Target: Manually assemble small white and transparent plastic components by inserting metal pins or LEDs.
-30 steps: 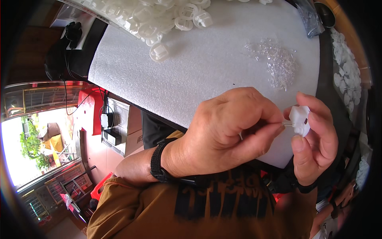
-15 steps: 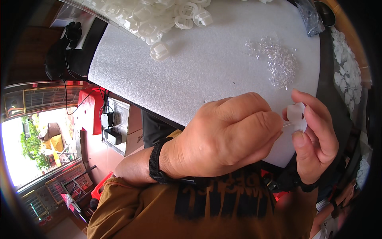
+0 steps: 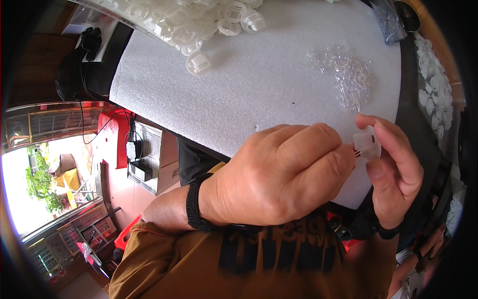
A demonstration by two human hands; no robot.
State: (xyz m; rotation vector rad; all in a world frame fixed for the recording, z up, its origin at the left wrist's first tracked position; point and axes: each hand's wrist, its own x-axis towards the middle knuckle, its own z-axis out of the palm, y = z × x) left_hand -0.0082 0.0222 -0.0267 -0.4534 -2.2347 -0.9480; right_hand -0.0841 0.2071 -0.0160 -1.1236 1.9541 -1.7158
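Observation:
My left hand [image 3: 279,174] is closed in a pinch above the near edge of the foam sheet. From its fingertips thin pins [image 3: 357,152] stick out and meet a small white plastic piece [image 3: 369,145] with a dark slot in it. Thumb and fingers of my right hand [image 3: 398,174] grip that piece from the right. Past both hands, a loose pile of thin, shiny, clear-looking pins [image 3: 354,77] lies on the sheet. How many pins my left fingers hold is hidden.
A white foam sheet [image 3: 239,89] covers the table. White plastic ring-shaped parts [image 3: 199,22] are heaped at the far left. A plastic bag [image 3: 387,22] lies at the far right, and more white pieces [image 3: 433,94] beyond the right edge. A red stool [image 3: 113,142] stands at left.
The white piece has turned in my right hand, so its slot faces more upward, and shifted slightly left. My left fingertips have stayed close beside it.

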